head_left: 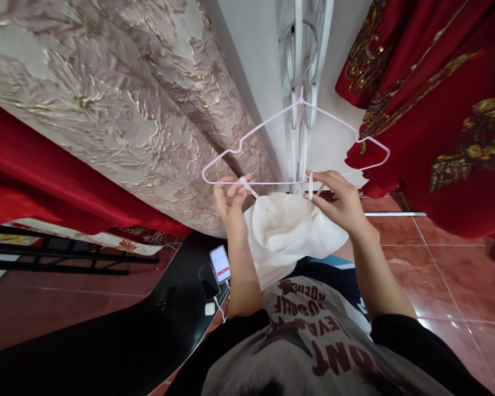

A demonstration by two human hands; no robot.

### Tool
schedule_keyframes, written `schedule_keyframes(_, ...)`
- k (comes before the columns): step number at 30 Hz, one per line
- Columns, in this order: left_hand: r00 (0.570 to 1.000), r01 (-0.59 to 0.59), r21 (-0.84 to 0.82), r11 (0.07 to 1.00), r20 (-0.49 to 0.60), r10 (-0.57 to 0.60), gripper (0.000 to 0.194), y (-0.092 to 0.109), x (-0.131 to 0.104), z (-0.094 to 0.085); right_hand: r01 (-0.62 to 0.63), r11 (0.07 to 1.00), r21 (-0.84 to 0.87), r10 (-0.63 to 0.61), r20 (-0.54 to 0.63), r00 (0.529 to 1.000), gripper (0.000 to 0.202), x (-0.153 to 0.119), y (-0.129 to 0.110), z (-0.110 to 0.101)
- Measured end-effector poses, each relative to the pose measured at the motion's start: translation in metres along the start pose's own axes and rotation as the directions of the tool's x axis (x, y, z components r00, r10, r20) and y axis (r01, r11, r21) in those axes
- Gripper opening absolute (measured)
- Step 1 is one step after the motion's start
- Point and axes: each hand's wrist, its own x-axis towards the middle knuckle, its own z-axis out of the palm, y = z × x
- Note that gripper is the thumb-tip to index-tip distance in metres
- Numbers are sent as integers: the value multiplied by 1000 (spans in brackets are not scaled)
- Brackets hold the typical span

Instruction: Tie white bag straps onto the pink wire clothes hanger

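Note:
A thin pale pink hanger (268, 121) hangs by its hook from a white metal frame (292, 60). Below its bottom bar is a white cloth garment (289, 231) with narrow straps. My left hand (233, 201) is at the bar's left part, with one white strap between thumb and fingers. My right hand (338, 198) pinches the other strap, a white loop stretched between thumb and forefinger near the bar's right part. The garment's lower part hangs down between my forearms, in front of my body.
Cream and gold textured fabric (148, 110) hangs at left, beside red cloth (66, 176). Red embroidered garments (445, 110) hang at right. A black table (136, 313) holds two phones (220, 264) and a small white case (210, 308).

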Motion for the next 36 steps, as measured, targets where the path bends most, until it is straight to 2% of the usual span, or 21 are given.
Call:
schedule_keyframes(2,980,-150,77,986,-124,159,41,-4,3,-11,-8,1000,-23,8,-3,1000,45,-2,2,-4)
schedule_keyframes(6,846,-396,182,900,-308,435,41,-2,17,-32,-28,998,-52,28,6,1000,48,-2,3,-17)
schedule_keyframes(7,823,-430,193,882,-319,470,42,1,21,-37,-31,998,-53,31,0,1000,48,-2,3,-19)
schedule_keyframes(8,817,-451,198,871,-303,491,44,5,26,-40,-32,998,-51,32,-7,999,47,-3,2,-20)
schedule_keyframes(9,829,-460,194,867,-258,497,49,10,30,-43,-26,999,-45,26,-15,1000,46,-3,2,-21)
schedule_keyframes(12,903,-425,140,894,4,429,66,29,42,-39,11,1000,-16,-11,-26,1000,43,-5,0,-16)
schedule_keyframes(14,917,-376,116,919,188,352,78,43,50,-29,27,1000,-1,-27,-28,999,41,-7,-2,-12)
schedule_keyframes(15,920,-339,120,933,250,302,80,51,54,-22,28,1000,2,-28,-27,999,40,-8,-3,-10)
schedule_keyframes(17,939,-225,159,961,297,171,75,64,62,-7,23,1000,2,-23,-34,999,38,-9,-4,-7)
schedule_keyframes(20,948,-98,263,960,319,10,47,74,73,5,5,1000,-8,-6,-45,999,38,-11,-3,-8)
schedule_keyframes(23,943,-156,350,924,333,33,28,66,78,1,-10,1000,-28,9,-41,999,39,-12,-1,-9)
schedule_keyframes(25,964,-164,341,926,256,76,20,52,74,-7,-7,999,-40,5,-43,999,40,-13,0,-9)
schedule_keyframes(27,988,-119,261,958,131,87,10,32,62,-14,3,999,-42,-5,-47,999,41,-14,0,-7)
schedule_keyframes(28,994,-86,202,976,80,71,10,21,54,-15,9,999,-43,-11,-51,999,41,-14,-1,-6)
schedule_keyframes(30,999,35,36,999,-16,-34,26,2,36,-13,15,999,-49,-18,-53,998,40,-13,-3,-4)
schedule_keyframes(32,992,126,-69,990,4,-126,40,-11,19,-6,13,998,-56,-17,-60,998,39,-11,-5,-2)
schedule_keyframes(34,992,123,-103,987,13,-122,45,-17,7,3,3,999,-53,-7,-78,997,40,-9,-6,-3)
schedule_keyframes(36,997,72,-92,993,6,-72,48,-17,3,9,-16,998,-55,8,-149,989,41,-9,-2,-9)
